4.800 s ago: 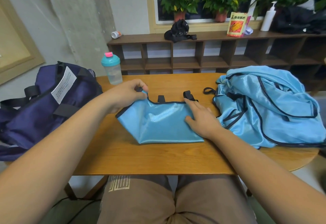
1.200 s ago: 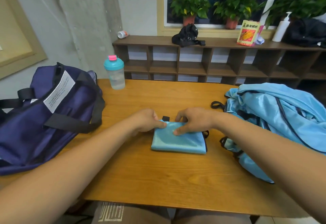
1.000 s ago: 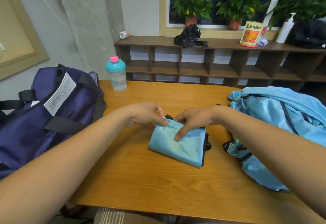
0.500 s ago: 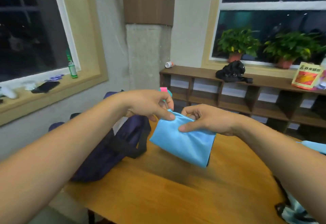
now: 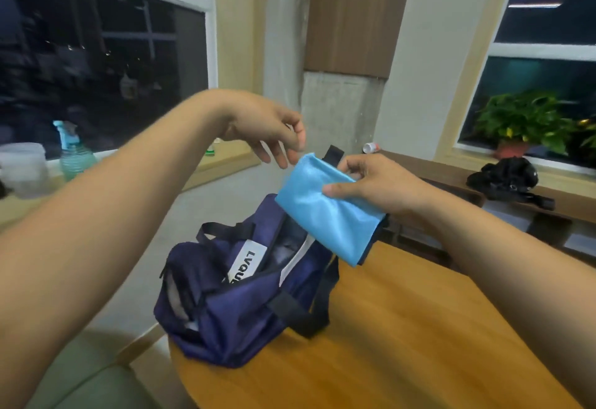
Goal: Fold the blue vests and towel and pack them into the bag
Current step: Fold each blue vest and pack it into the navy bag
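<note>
Right hand (image 5: 380, 183) pinches folded blue vest (image 5: 325, 212) in the air above open navy bag (image 5: 238, 299) on table (image 5: 403, 344). Left hand (image 5: 267, 128) hangs just beside the vest's top corner, fingers loose, holding nothing.

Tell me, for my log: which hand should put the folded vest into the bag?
Right, likely: the right hand pinches the folded vest above the bag; the left hand holds nothing.

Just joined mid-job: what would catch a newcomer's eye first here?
The folded blue vest, gripped in the right hand, hangs in the air over the open navy bag. The bag sits at the left edge of the wooden table, its white label showing. The left hand hovers open beside the vest's top corner.
</note>
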### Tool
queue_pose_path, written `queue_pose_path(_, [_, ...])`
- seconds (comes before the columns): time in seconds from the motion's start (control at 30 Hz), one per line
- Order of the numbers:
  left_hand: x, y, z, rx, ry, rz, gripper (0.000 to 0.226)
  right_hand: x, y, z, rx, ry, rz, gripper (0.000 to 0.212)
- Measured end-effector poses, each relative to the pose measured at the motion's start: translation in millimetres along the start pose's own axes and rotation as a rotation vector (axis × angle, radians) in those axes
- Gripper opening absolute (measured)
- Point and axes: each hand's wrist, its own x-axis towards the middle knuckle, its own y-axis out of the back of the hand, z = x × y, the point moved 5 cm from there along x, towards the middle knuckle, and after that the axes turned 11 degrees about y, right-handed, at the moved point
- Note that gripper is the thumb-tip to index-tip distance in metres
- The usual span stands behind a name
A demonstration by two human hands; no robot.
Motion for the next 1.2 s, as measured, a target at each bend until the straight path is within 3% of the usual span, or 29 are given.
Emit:
queue_pose_path(0.13, [49,23,-45,0.01,0.131,0.107,0.007,40,-12,20,0.151,-0.121,0.157,0.029])
queue_pose_path(0.23, [82,29,-89,-0.014,0.239,0.075,0.013,70,-27,39,0.403,-0.24,0.304,0.028])
queue_pose_path(0.33, [109,36,-127,-0.281,0.261,0.075,0.014,93,-46,47,0.592,-0.303,0.433,0.028])
queue_pose_path(0.43, [140,20,-154,-0.445,0.254,0.154,0.009,104,-64,46,0.574,-0.291,0.502,0.024])
queue_pose_path(0.63, [162,-61,-180,-0.03,0.298,0.097,0.051,109,-77,57,0.424,-0.248,0.585,0.024])
queue_pose_path(0.77, [141,-80,-180,0.129,0.126,0.284,0.075,118,-82,51,0.518,-0.206,0.642,0.029])
queue_pose_path(0.83, [123,-86,-177,0.14,0.031,0.332,0.074,121,-91,44,0.586,-0.185,0.646,0.031])
queue_pose_path(0.9, [110,-103,-180,0.272,-0.066,0.273,0.058,123,-99,38,0.554,-0.157,0.61,0.033])
queue_pose_path(1.03, [83,-135,-184,0.674,-0.257,0.109,0.043,116,-105,30,0.227,-0.081,0.494,0.034])
queue_pose_path(1.2, [64,-155,-185,0.994,-0.318,0.101,0.041,102,-114,30,-0.215,0.028,0.212,0.029])
